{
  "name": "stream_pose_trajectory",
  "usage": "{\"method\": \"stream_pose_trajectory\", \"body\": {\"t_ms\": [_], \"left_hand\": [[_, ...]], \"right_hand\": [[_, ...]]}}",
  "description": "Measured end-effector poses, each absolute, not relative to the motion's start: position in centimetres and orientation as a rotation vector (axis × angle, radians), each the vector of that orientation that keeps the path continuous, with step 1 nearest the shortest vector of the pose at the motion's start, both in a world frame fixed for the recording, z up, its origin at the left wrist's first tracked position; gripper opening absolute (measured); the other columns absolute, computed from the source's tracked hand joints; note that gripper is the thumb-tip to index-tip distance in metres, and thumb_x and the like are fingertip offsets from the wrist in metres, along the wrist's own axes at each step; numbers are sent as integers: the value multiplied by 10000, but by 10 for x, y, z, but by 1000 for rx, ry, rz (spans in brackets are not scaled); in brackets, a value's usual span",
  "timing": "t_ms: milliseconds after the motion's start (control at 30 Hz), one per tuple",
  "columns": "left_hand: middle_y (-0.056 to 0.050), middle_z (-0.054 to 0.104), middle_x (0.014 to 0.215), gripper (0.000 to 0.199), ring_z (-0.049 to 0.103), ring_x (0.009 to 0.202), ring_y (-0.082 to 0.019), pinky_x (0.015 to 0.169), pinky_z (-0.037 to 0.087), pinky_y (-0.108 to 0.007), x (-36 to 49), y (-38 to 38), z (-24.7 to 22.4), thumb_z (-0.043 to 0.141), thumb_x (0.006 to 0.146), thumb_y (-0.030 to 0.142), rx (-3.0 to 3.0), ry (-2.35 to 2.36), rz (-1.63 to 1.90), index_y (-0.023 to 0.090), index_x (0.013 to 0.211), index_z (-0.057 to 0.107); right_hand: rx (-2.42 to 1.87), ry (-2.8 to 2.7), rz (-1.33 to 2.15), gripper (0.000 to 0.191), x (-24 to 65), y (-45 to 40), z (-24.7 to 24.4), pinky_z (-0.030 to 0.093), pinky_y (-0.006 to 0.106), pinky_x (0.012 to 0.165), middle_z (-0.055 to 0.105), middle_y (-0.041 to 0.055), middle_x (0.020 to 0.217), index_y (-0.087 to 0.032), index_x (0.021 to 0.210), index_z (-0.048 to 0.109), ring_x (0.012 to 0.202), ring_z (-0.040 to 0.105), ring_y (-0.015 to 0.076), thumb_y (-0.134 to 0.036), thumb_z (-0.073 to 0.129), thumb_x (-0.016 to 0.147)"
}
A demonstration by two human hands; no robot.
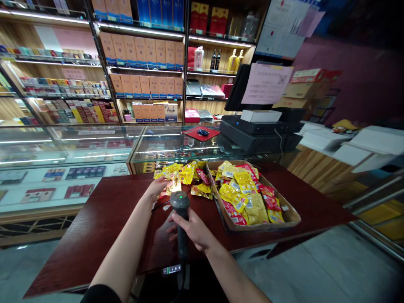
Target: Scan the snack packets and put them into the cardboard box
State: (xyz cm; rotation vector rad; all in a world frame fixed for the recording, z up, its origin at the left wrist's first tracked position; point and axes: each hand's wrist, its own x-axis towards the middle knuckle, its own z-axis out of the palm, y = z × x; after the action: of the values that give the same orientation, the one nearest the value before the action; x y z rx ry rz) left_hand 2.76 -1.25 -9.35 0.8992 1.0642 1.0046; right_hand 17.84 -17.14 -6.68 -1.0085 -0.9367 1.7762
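Observation:
My right hand (196, 230) is wrapped round the handle of a dark barcode scanner (179, 203), which has a small green light on top. Its head points away from me toward a brightly lit yellow snack packet (174, 183). My left hand (154, 188) grips that packet at its left edge, fingertips partly hidden. Just behind lies a loose pile of yellow and red snack packets (187, 171) on the dark red table (116, 210). To the right, an open cardboard box (227, 225) holds several more yellow and red packets.
Behind the table stands a glass display counter (104, 145) with a mouse (203, 132) on a red mat. A monitor (235, 90) with a taped paper sits at the right. Shelves of boxed goods (142, 52) line the wall. A lit phone (172, 269) shows below the scanner.

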Motion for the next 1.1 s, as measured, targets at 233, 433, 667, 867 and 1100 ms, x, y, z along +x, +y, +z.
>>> {"method": "stream_pose_trajectory", "body": {"t_ms": [233, 433, 667, 867, 1100], "left_hand": [[-37, 696, 801, 428, 630, 559, -116, 441, 455, -180, 33, -22, -82, 853, 565, 200, 901, 1065, 995, 147, 915, 613], [-86, 720, 884, 448, 683, 717, -172, 554, 508, -217, 70, -43, -65, 859, 584, 274, 981, 908, 885, 153, 968, 663], [-77, 726, 857, 425, 678, 700, -171, 613, 515, -248, 148, -51, -35, 845, 602, 331, 1119, 773, 767, 149, 942, 667], [-38, 698, 710, 381, 620, 578, -109, 520, 435, -192, 222, -46, -25, 835, 602, 347, 1288, 778, 707, 137, 829, 612], [-29, 689, 705, 355, 604, 602, -107, 521, 419, -193, 268, -56, -19, 846, 574, 331, 1430, 812, 662, 135, 778, 631]], "right_hand": [[-1083, -926, 1643, 511, 190, -166, -51, 560, 349, 634, 664, 76, 1019, -177, 1037, 561, 829, 679, 231, -463, 758, 663], [-1069, -763, 1255, 454, 237, -148, -33, 496, 359, 912, 663, 57, 1157, -198, 1071, 643, 1135, 576, 248, -416, 749, 687], [-1081, -567, 1204, 393, 297, -161, -12, 574, 322, 757, 681, 75, 1118, -189, 1000, 676, 1082, 621, 256, -358, 779, 660], [-1090, -467, 1037, 404, 351, -176, -1, 592, 331, 717, 709, 52, 1072, -208, 995, 665, 1024, 654, 254, -348, 792, 638], [-1127, -462, 839, 383, 374, -187, 6, 566, 331, 814, 734, 46, 1003, -193, 974, 677, 1017, 665, 246, -339, 789, 638]]}}
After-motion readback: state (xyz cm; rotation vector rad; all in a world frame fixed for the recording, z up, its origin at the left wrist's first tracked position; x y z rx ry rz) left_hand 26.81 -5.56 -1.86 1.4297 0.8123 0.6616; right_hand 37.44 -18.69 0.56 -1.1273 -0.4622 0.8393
